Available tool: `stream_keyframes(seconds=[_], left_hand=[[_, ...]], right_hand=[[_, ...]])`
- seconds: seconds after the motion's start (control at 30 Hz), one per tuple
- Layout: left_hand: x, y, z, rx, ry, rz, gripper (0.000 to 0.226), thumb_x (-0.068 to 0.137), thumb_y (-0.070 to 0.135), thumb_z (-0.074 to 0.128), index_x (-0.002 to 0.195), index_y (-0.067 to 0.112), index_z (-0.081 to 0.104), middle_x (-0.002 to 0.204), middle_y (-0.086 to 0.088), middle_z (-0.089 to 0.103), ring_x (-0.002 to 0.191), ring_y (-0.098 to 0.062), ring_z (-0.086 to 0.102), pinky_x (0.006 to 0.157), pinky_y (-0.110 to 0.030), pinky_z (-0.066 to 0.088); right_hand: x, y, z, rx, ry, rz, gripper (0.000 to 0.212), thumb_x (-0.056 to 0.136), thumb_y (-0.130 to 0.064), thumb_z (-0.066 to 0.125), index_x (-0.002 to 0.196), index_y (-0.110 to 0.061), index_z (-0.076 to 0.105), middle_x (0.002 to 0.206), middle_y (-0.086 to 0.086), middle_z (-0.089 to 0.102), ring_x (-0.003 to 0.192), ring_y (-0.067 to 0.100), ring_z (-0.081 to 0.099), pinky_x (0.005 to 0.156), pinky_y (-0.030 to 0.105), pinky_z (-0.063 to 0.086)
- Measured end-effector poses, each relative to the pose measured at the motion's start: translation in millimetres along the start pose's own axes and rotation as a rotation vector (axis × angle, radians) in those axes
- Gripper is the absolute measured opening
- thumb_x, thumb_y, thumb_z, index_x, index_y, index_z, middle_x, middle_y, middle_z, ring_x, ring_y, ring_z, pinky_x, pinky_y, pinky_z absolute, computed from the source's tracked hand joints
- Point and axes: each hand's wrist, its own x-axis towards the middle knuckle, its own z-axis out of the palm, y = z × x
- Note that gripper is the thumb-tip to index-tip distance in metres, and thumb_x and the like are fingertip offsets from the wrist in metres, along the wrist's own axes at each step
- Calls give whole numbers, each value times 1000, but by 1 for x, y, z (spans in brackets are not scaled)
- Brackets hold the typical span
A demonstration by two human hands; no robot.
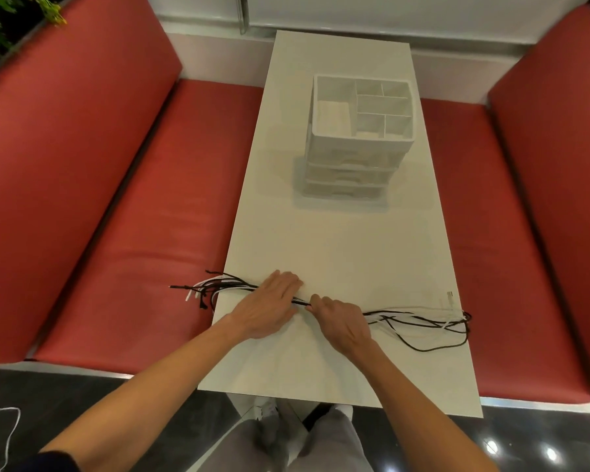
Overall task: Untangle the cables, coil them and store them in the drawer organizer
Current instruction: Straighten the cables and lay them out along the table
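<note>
A bundle of several black and white cables (423,320) lies across the near part of the white table (338,240). Its left ends (205,289) stick out past the table's left edge, and its right end loops near the right edge. My left hand (269,306) lies over the bundle's left-middle part, its fingers covering the cables. My right hand (341,320) grips the bundle just to the right, thumb and fingers curled round it. A white drawer organizer (358,144) stands farther back on the table, with open top compartments and closed drawers below.
Red padded benches (133,233) run along both sides of the table. A white cord (4,434) lies on the dark floor at the lower left. My legs show under the table's near edge.
</note>
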Motion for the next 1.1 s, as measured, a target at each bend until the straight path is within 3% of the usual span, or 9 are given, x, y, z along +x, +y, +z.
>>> stream_keyframes(seconds=[0.1, 0.23, 0.33, 0.43, 0.57, 0.67, 0.73, 0.97, 1.1], left_hand=[[21, 24, -8, -174, -104, 28, 34, 113, 32, 38, 137, 10, 49, 126, -8, 60, 114, -29, 58, 102, -38, 44], [27, 31, -15, -111, -91, 55, 26, 117, 32, 31, 121, 16, 50, 107, -4, 59, 93, -23, 55, 85, -33, 36], [26, 31, -18, -23, -20, 35, 23, 115, 32, 34, 115, 19, 52, 95, -2, 62, 82, -23, 57, 78, -35, 42], [26, 37, -15, 83, 19, -19, 12, 109, 29, 53, 106, 19, 59, 81, 1, 64, 70, -22, 60, 67, -34, 46], [37, 56, -5, 184, 53, -153, 19, 102, 23, 51, 92, 16, 66, 69, 0, 63, 59, -22, 59, 59, -34, 46], [47, 73, 2, 252, -5, -266, 8, 81, 15, 73, 79, 16, 66, 61, 0, 59, 52, -22, 58, 57, -32, 45], [50, 74, 7, 294, -83, -258, 24, 64, 8, 84, 77, 16, 65, 62, -1, 59, 54, -22, 58, 58, -33, 45], [37, 54, 5, 367, -83, 9, 22, 78, 7, 65, 97, 18, 66, 79, 1, 61, 72, -21, 60, 68, -34, 46], [36, 53, 5, 312, -96, -13, 20, 85, 11, 67, 102, 21, 64, 85, 2, 62, 77, -21, 60, 69, -35, 44]], right_hand=[[-2, 5, -10, 9, -13, -2, 22, 108, -37, 60, 108, -15, 64, 70, -1, 61, 46, 23, 57, 40, 30, 27], [-3, 24, -34, 193, -95, -77, 42, 115, -44, 22, 117, -14, 52, 98, 5, 66, 76, 32, 65, 55, 40, 41], [-5, 41, -45, 350, -210, -64, 38, 117, -45, 20, 120, -16, 45, 110, 8, 66, 91, 35, 64, 75, 50, 53], [-10, 63, -40, 392, -274, -22, 38, 117, -47, 19, 121, -19, 43, 113, 7, 68, 94, 37, 65, 76, 48, 53], [-9, 73, -35, 268, -137, 67, 29, 114, -38, 36, 112, -15, 54, 83, 3, 70, 64, 29, 70, 51, 36, 39], [-10, 47, -27, 186, -240, 174, 23, 86, -30, 79, 77, -19, 60, 50, -4, 55, 34, 15, 54, 38, 23, 26], [-10, 36, -14, 32, -214, 146, 33, 65, -24, 94, 67, -21, 61, 45, -6, 53, 31, 11, 50, 38, 20, 24], [-15, 74, -8, -81, -120, -97, 23, 92, -41, 72, 76, -28, 64, 54, -9, 51, 38, 12, 49, 48, 31, 19], [-12, 69, -6, -198, -96, -170, 31, 84, -45, 87, 75, -27, 63, 52, -8, 53, 37, 13, 51, 48, 29, 19]])
